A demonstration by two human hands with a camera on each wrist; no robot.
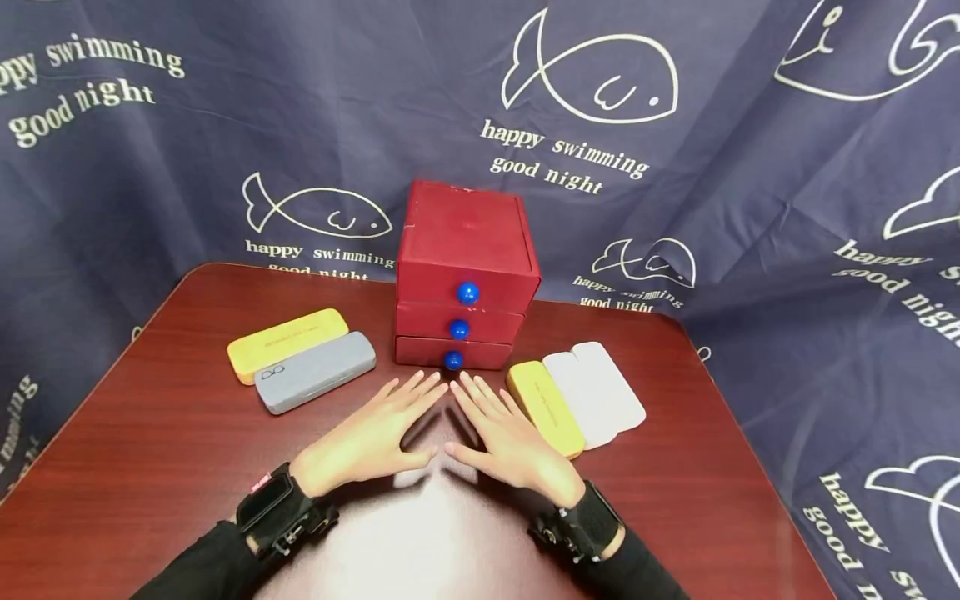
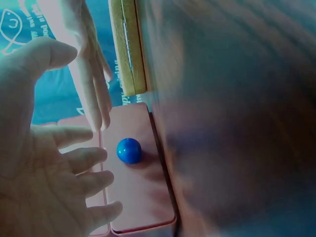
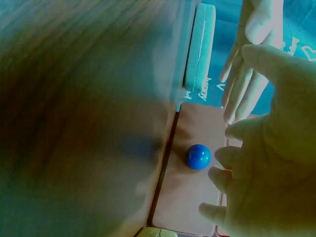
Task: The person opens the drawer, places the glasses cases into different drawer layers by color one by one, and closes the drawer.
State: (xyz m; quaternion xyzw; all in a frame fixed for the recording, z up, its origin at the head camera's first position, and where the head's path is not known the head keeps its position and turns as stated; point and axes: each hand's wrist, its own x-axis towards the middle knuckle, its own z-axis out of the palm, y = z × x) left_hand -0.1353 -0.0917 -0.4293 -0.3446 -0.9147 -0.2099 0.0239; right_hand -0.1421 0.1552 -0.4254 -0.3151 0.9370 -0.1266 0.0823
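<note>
Both hands lie flat, palms down, on the dark red table (image 1: 150, 433), fingers straight and pointing at a small red chest of three drawers (image 1: 465, 242). My left hand (image 1: 375, 437) and right hand (image 1: 502, 442) sit side by side, fingertips a little short of the bottom drawer's blue knob (image 1: 453, 360). Neither hand holds anything. The left wrist view shows the left hand (image 2: 44, 163) beside the blue knob (image 2: 129, 150). In the right wrist view, the right hand (image 3: 266, 163) sits beside that knob (image 3: 198, 156).
Left of the chest lie a yellow glasses case (image 1: 288, 343) and a grey one (image 1: 315, 371). To its right lie another yellow case (image 1: 545, 408) and a white case (image 1: 594, 392), close to my right hand. A navy fish-print cloth (image 1: 675, 167) hangs behind.
</note>
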